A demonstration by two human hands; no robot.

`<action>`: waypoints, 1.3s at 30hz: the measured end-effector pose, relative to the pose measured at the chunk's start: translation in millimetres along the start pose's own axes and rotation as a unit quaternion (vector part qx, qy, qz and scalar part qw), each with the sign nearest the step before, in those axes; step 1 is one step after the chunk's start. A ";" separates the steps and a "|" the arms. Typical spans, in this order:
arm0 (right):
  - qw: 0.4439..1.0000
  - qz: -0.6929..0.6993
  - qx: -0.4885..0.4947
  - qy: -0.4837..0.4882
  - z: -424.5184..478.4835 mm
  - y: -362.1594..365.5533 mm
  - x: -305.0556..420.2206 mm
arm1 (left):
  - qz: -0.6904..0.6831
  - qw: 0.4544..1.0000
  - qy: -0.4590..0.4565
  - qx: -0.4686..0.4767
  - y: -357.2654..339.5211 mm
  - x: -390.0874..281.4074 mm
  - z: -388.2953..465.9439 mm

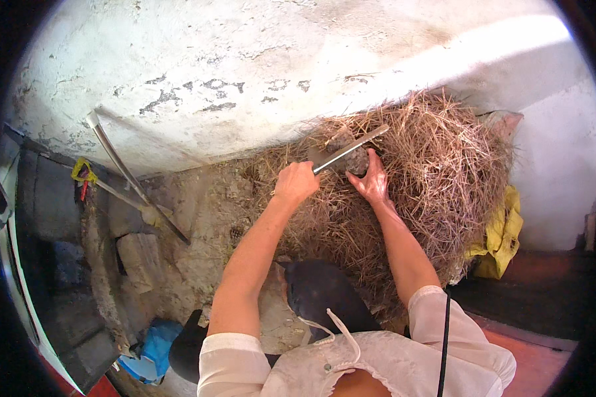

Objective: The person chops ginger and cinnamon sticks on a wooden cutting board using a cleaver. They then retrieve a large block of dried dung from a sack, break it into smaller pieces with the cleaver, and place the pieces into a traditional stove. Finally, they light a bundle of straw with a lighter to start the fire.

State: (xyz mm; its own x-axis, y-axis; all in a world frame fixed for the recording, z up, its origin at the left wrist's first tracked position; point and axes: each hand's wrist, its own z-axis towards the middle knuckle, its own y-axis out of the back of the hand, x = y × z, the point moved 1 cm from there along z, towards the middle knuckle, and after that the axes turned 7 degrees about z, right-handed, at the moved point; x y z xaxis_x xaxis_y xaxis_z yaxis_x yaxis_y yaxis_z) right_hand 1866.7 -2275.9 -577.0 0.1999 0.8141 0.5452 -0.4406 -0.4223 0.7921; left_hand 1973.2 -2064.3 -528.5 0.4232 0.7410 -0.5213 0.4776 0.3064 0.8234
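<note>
My left hand (297, 182) is closed around the handle of a long straight-bladed knife (352, 148). The blade points up and to the right, over a pile of dry straw or pine needles (442, 164). With thumb and fingers apart, my right hand (371, 179) grips the side of a rough brown chunk (358, 160), perhaps wood, just below the blade. Whether the edge touches the chunk I cannot tell. Behind the blade shows another rough piece (339, 139), partly hidden.
A white, peeling wall (188, 74) rises behind the pile. At left are a metal pole (124, 168), a bark-covered log (99, 263), a pale block (139, 258) and a blue bag (160, 345). Yellow sacking (501, 235) lies at the pile's right edge.
</note>
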 end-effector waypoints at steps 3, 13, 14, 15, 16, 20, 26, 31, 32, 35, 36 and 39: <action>0.999 -0.008 0.040 -0.029 8.4 10.5 12.8 | -0.100 0.986 0.076 0.106 9.6 -9.5 -5.0; 0.998 0.042 0.044 -0.009 25.2 -6.5 33.3 | -0.240 0.968 0.070 -0.023 90.2 -32.8 -55.2; 0.998 0.041 0.044 -0.018 24.4 -2.9 34.0 | -0.289 0.953 0.069 -0.056 110.1 -40.7 -57.9; 0.998 0.041 0.043 -0.023 27.3 0.9 36.3 | -0.336 0.935 0.067 -0.093 127.7 -48.0 -60.0; 0.998 0.014 0.042 -0.044 24.0 4.8 38.6 | -0.395 0.907 0.056 -0.136 141.6 -55.2 -63.4; 0.998 0.024 0.048 -0.035 28.4 -1.5 36.7 | -0.486 0.827 0.031 -0.282 71.3 -50.1 -47.8; 0.997 0.021 0.062 -0.042 32.0 1.3 24.7 | -0.197 0.962 0.189 -0.021 -31.6 -9.9 -13.1; 0.995 0.021 0.075 -0.066 37.4 0.2 20.9 | -0.179 0.976 0.120 0.037 -16.7 4.6 -5.5; 0.994 0.000 0.070 -0.079 38.0 -0.5 20.8 | -0.158 0.977 0.137 0.041 -12.8 9.7 -2.8; 0.979 0.158 0.090 -0.097 45.7 2.5 -8.7 | 0.059 0.996 0.032 0.059 12.9 26.0 4.9; 0.981 0.136 0.117 -0.068 48.8 3.1 -11.8 | 0.055 0.997 0.032 0.048 11.1 43.6 2.7; 0.987 0.079 0.077 -0.116 46.5 -1.2 -6.9 | -0.016 0.998 0.052 0.011 12.6 65.8 -4.3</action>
State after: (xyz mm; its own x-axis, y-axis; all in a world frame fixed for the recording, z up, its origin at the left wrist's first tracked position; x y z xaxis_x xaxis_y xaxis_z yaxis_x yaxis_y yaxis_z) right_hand 1906.5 -2299.5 -568.9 0.3427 0.6278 0.6989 -0.3481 -0.6062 0.7151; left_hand 2003.8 -2009.1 -551.5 0.3262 0.7897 -0.5196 0.5069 0.3178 0.8013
